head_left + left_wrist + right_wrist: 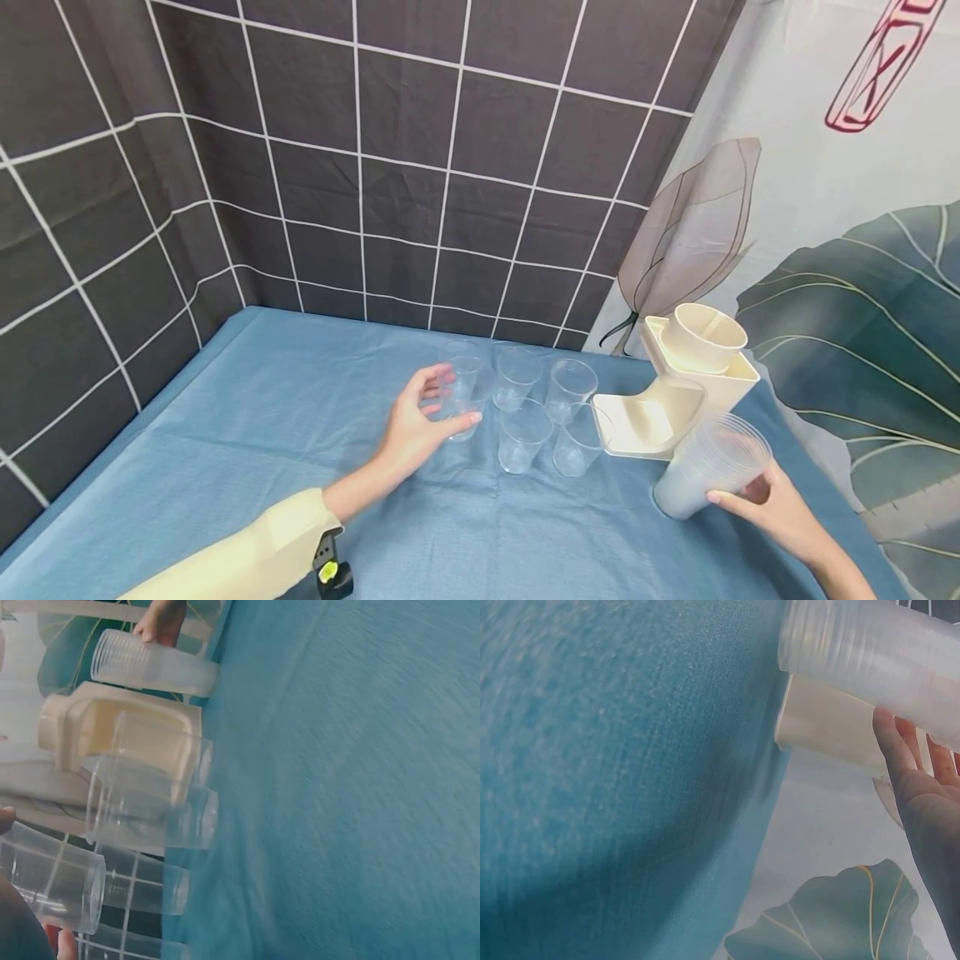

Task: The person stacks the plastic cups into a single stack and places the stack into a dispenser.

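Observation:
My left hand (412, 417) grips a clear plastic cup (52, 877) around its side. In the left wrist view that cup is apart from the cloth, its base toward the table. Several more clear cups (522, 437) stand upright in two rows beside it, mouths up. At the right, my right hand (776, 508) holds a nested stack of clear cups (708, 471), thumb on the near side and fingers round the far side. This stack leans to the right in the head view; whether its base touches the cloth I cannot tell.
A cream plastic stand (637, 421) with a round cup-like top (705, 333) is between the standing cups and the stack. Blue cloth (225, 450) covers the table. Dark gridded fabric (405, 200) hangs behind, with a leaf-printed curtain (862, 333) at the right.

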A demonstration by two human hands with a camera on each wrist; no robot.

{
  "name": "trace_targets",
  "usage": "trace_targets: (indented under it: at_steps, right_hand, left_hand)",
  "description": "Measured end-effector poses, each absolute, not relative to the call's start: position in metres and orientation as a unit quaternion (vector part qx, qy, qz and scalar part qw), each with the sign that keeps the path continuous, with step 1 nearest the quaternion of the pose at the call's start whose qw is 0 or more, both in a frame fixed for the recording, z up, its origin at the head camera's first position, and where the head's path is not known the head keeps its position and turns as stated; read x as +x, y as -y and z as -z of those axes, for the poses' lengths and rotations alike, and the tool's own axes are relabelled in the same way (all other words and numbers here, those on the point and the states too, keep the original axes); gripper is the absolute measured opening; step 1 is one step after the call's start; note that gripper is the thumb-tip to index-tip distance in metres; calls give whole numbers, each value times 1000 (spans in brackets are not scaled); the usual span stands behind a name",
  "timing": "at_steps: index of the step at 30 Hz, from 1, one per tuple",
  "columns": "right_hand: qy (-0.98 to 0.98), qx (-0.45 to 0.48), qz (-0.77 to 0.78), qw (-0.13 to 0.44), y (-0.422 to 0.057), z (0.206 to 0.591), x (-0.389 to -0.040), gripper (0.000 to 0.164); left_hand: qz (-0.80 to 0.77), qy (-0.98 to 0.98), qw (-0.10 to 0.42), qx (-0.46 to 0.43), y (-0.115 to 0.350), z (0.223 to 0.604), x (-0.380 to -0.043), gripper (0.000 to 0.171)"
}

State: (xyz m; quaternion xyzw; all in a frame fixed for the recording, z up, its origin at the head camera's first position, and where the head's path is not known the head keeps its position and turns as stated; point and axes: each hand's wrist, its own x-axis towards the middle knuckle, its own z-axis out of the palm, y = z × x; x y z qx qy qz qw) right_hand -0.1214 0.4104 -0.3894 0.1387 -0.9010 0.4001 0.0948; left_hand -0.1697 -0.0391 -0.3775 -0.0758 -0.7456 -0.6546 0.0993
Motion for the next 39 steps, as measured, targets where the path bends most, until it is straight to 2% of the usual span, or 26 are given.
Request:
trace_targets:
  at_steps: [20,39]
  right_hand:
    - [905,130,-394,93,-410,389,-122,79]
    - [897,143,-411,84,-411,388,-121,79]
  left_hand:
    - [676,715,121,-126,5,353,-169,65]
    - [680,706,98,-172,-39,344,-169,66]
